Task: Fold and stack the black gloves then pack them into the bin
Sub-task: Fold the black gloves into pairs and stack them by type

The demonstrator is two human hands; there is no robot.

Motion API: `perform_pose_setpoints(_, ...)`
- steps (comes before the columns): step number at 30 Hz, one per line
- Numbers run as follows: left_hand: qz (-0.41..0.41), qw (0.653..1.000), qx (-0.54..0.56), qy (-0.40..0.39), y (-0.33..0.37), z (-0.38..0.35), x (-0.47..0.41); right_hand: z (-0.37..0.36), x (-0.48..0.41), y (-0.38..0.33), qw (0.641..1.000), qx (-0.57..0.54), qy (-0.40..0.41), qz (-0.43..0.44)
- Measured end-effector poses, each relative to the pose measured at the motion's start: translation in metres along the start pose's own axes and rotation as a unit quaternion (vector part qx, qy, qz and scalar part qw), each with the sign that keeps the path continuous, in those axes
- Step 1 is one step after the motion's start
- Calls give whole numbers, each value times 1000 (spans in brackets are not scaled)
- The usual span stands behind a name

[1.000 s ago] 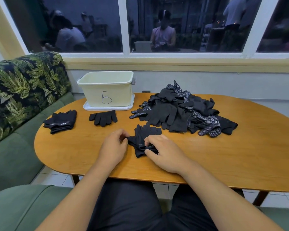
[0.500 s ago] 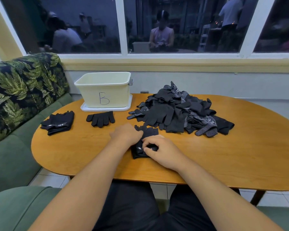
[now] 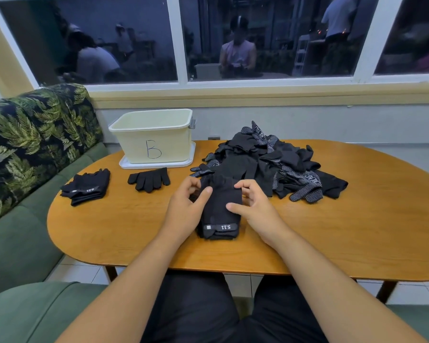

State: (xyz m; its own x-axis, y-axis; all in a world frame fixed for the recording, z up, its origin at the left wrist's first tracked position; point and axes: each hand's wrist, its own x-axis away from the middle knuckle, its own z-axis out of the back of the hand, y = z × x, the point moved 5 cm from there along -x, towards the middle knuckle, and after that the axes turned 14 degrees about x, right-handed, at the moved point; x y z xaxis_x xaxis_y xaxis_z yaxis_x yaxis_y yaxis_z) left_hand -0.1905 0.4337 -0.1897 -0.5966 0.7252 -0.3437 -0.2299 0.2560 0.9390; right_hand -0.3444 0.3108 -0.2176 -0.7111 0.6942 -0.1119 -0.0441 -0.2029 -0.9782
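Table (image 3: 357,231) bears all items. Pile (image 3: 270,164) of unsorted gloves lies at far centre, within reach as supply. Bin (image 3: 156,139), hand-lettered "B", stands far left, apparently awaiting finished work. Stack (image 3: 87,188) and a flat pair (image 3: 150,180) lie before it. Folded glove (image 3: 221,206), cuff tag "5.11", lies near centre. Left hand (image 3: 183,209) and right hand (image 3: 258,211) grip its sides with curled fingers, likely squaring the fold.

The worktop (image 3: 357,231) is smooth wood with a soft sheen. The bin (image 3: 156,142) is pale matt plastic. The gloves (image 3: 221,206) are black matt knit cloth; some in the pile (image 3: 270,164) show white grip dots.
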Motion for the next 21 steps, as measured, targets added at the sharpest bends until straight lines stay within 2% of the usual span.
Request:
perform_pose_setpoints(3,19,998,56,6,-1,1,-2,0,4,-4,998,-42,-46,20)
perform_pose_setpoints(7,35,996,82,27,-3,1,-6,-4,11,-11,995,27,-62,73)
perform_pose_setpoints(10,81,983,151,73,-6,4,-5,-2,13,-15,994,35,-47,89)
perform_pose_setpoints(12,156,949,255,98,-12,2,1,1,13,-16,993,59,-31,94)
perform_pose_setpoints(14,252,897,356,80,-18,-6,10,3,13,-17,992,81,-18,99)
perform_pose_setpoints(15,288,880,372,58,-20,-9,14,4,13,-17,991,87,-11,100)
perform_pose_setpoints(16,306,879,366,26,-20,-11,18,5,13,-17,991,91,-5,101)
perform_pose_setpoints(18,292,903,315,-26,-17,-17,23,5,14,-18,991,89,1,101)
perform_pose_setpoints(21,216,943,253,-8,-10,-22,22,5,14,-18,992,74,-3,98)
